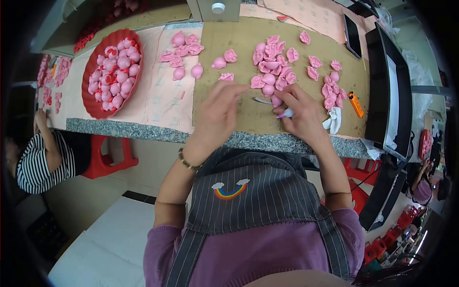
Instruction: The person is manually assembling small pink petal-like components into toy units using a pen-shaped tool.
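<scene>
My left hand (221, 109) reaches over the board with its fingers stretched toward a hollow pink shell-like piece (256, 82). Whether the fingertips touch that piece is hard to make out. In my right hand (304, 114) is a small whitish tube with a purple part (285, 114), gripped between the fingers. Just left of that hand lie round pink balls (268, 90). A short curved metallic strip (262, 100) rests between my hands. Beyond them, more frilly pink pieces (272, 50) form a loose heap.
A red fluted bowl (86, 91) full of pink balls with red parts stands at left. On the brown board (248, 36) lie an orange cutter (355, 104) and a white cloth (333, 120). A phone (352, 36) and black tray (370, 86) border the right. A person in stripes (45, 160) sits left.
</scene>
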### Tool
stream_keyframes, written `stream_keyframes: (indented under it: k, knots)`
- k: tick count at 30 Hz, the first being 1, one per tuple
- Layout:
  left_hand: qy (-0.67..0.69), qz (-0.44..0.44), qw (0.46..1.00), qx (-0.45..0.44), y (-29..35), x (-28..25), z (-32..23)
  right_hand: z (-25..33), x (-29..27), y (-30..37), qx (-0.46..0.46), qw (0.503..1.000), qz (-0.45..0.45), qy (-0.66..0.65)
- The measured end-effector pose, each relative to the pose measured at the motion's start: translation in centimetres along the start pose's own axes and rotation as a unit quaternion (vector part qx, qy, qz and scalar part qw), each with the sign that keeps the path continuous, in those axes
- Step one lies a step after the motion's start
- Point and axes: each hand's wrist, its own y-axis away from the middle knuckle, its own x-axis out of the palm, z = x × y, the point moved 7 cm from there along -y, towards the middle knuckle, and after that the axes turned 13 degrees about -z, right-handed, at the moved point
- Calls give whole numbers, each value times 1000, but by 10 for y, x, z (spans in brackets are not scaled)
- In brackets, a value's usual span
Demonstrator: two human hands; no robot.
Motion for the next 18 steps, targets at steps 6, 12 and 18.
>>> stream_keyframes:
  k: [6,12,18]
  knots:
    - [-12,77,997,-26,-10,53,8,0,-7,12,-99,987,-27,120]
    - [-49,106,993,21,-11,60,14,-26,-29,6,-4,990,-138,30]
    - [-57,97,991,70,-12,53,10,-61,-32,2,95,992,-85,-1]
